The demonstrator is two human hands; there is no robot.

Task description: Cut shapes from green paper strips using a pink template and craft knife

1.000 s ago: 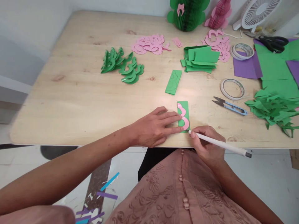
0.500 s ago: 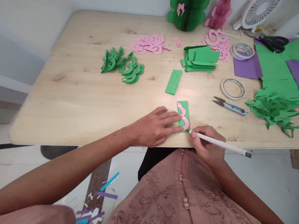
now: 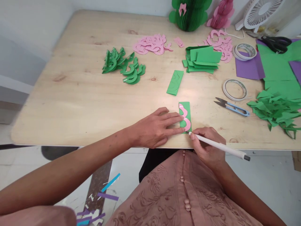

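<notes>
A pink wavy paper template (image 3: 187, 125) lies on a small green paper rectangle (image 3: 187, 107) near the table's front edge. My left hand (image 3: 157, 128) lies flat with fingers stretched out, their tips pressing the template and paper down. In my right hand (image 3: 209, 144) is a white pen (image 3: 218, 145) with a dark end cap. Its tip touches the lower end of the template or the green paper just beside it; which one I cannot tell. Just beyond lies another green paper rectangle (image 3: 175, 83) with a wavy line drawn on it.
Cut green shapes (image 3: 134, 70), pink shapes (image 3: 150, 44) and folded green papers (image 3: 202, 59) lie farther back. To the right are blue thread snips (image 3: 232, 107), tape rolls (image 3: 234, 90), green scraps (image 3: 275, 108) and black scissors (image 3: 276, 44). A white fan (image 3: 262, 12) stands at the back right.
My right hand and the pen have shifted slightly left, the tip moving along the lower end of the pink template. My left hand stays in place.
</notes>
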